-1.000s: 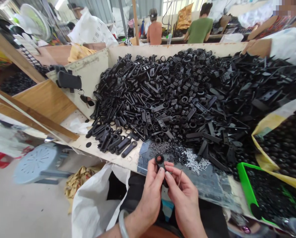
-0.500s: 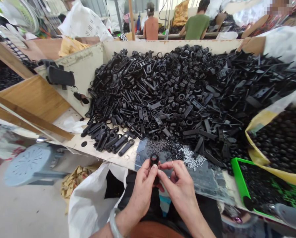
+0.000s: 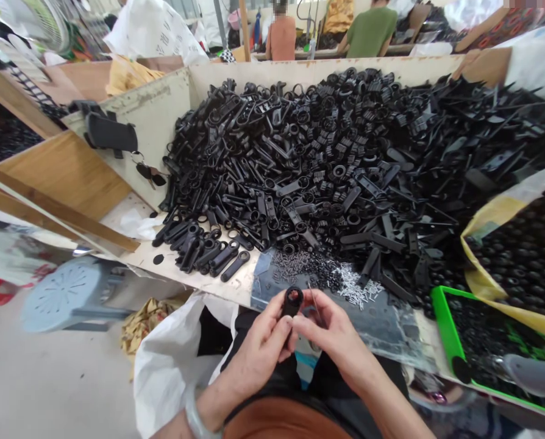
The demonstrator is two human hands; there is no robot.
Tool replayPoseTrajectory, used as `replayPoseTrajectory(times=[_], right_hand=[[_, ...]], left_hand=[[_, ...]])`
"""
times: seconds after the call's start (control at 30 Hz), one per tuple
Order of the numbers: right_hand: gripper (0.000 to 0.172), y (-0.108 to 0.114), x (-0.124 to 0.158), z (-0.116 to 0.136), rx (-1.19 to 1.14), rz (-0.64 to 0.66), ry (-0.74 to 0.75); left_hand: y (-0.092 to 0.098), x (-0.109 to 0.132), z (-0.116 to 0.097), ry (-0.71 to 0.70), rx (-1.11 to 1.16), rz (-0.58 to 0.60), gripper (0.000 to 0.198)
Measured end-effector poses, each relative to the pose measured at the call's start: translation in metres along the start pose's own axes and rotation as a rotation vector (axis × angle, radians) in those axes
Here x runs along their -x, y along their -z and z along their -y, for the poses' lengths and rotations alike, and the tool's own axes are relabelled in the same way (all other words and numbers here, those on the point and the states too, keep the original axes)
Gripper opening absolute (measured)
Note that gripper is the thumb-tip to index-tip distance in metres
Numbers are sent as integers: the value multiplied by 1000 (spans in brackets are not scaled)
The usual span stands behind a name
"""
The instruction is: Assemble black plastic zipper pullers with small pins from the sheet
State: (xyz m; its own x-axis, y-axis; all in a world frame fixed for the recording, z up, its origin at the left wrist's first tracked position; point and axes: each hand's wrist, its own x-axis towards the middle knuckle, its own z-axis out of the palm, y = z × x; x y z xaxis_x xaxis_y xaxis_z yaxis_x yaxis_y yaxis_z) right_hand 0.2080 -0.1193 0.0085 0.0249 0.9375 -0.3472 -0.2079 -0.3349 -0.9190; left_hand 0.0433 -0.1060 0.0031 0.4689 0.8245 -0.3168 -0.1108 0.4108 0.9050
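My left hand [image 3: 261, 347] and my right hand [image 3: 334, 335] meet at the table's near edge, both pinched on a small black plastic part with a ring end [image 3: 292, 302]. A thin metal pin [image 3: 316, 300] sticks up between my right fingers. Just beyond lies a patch of small metal pins [image 3: 357, 291] and tiny black bits. A big heap of black plastic parts [image 3: 327, 164] fills the table behind.
A green tray [image 3: 441, 317] and a yellow bag [image 3: 487, 222] of dark round pieces sit at right. An open white sack [image 3: 172, 360] hangs below the table edge. A blue stool [image 3: 62, 292] stands at left. Other people work at a far bench.
The hands stay together on the black part; my right fingers have shifted around the pin. The camera view drifted slightly.
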Motion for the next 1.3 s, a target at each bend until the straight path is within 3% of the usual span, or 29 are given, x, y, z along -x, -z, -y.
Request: replayPoseTrajectory(times=[0.07, 0.23, 0.43, 0.57, 0.63, 0.73, 0.83, 1.03, 1.3], right_hand=[[44, -3, -2, 0, -2, -14, 18], [41, -4, -4, -5, 3, 119, 22], [37, -2, -6, -6, 196, -113, 187], [34, 2, -6, -6, 165, -138, 185], [28, 6, -5, -5, 199, -184, 241], [21, 9, -5, 1, 258, -252, 337], [17, 10, -8, 8, 268, -243, 361], [26, 4, -10, 12, 195, -203, 295], [35, -11, -18, -12, 131, -192, 229]], left_hand=[[2, 2, -5, -16, -72, 5, 58], [6, 8, -11, -2, -96, 49, 66], [-12, 0, 4, -152, -114, -202, 50], [-21, -13, 11, -114, -15, -108, 58], [-21, -18, 12, -145, 22, -141, 53], [-17, -22, 11, -237, -124, -204, 30], [-11, -23, 4, -290, -322, -197, 22], [-13, -19, -4, -161, -314, -90, 26], [-12, -17, 12, -157, -225, -210, 30]])
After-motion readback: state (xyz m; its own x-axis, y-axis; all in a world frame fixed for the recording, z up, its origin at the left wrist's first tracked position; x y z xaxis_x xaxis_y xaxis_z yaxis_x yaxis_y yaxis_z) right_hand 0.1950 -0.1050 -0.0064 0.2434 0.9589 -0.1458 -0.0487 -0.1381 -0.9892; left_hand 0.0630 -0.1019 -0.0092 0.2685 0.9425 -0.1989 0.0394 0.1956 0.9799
